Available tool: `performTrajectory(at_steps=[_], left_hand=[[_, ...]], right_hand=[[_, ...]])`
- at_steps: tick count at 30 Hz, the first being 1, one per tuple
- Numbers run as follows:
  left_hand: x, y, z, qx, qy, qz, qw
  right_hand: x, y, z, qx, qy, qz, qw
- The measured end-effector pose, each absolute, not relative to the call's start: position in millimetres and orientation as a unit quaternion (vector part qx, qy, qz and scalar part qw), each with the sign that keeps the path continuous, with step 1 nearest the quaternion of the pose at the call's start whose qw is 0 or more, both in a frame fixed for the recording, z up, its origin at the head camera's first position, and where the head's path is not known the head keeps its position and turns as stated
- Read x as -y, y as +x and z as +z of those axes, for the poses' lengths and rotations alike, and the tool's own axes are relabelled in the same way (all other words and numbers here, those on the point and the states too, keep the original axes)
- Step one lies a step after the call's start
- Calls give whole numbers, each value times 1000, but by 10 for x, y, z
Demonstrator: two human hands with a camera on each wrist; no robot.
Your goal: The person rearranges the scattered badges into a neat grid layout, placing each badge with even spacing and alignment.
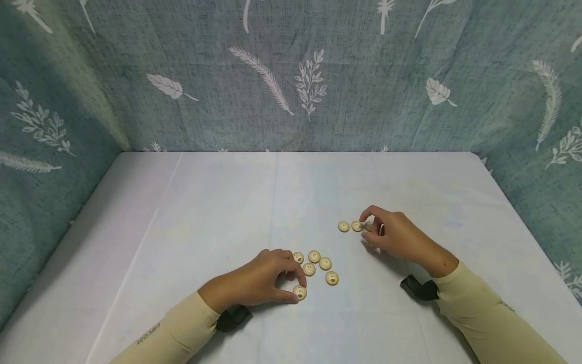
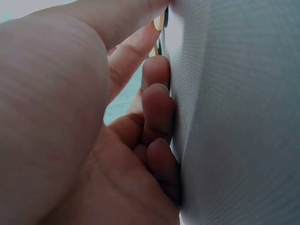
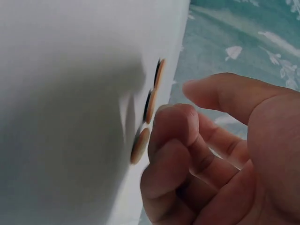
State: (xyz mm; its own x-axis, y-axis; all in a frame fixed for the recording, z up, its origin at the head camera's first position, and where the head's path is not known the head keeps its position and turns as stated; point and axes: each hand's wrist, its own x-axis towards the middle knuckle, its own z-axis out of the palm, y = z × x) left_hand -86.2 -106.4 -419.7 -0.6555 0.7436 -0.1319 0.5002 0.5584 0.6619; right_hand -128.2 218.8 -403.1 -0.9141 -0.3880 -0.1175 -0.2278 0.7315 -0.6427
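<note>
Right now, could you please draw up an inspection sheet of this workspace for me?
Surface: white table, faintly creased.
Job's things: nine discs in view, three in a row, six loosely grouped.
Clutter: nothing seen.
Hands: left hand pinches one of the grouped discs; right hand is at the row's right end, partly hiding the last disc in the head view, holding nothing.
Cables: nothing seen.
Surroundings: leaf-print cloth behind and at both sides.
</note>
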Motion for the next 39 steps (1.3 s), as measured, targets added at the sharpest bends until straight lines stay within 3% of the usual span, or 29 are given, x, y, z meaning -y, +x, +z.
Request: performTrajectory(at_steps=[24, 39], left_hand=[[1054, -861, -4190, -860, 367, 294, 197], [1053, -860, -4209, -858, 368, 300, 197]], right_hand=[[-1882, -988, -3963, -889, -291, -348, 52], [-1786, -921, -4027, -873, -333, -341, 99]])
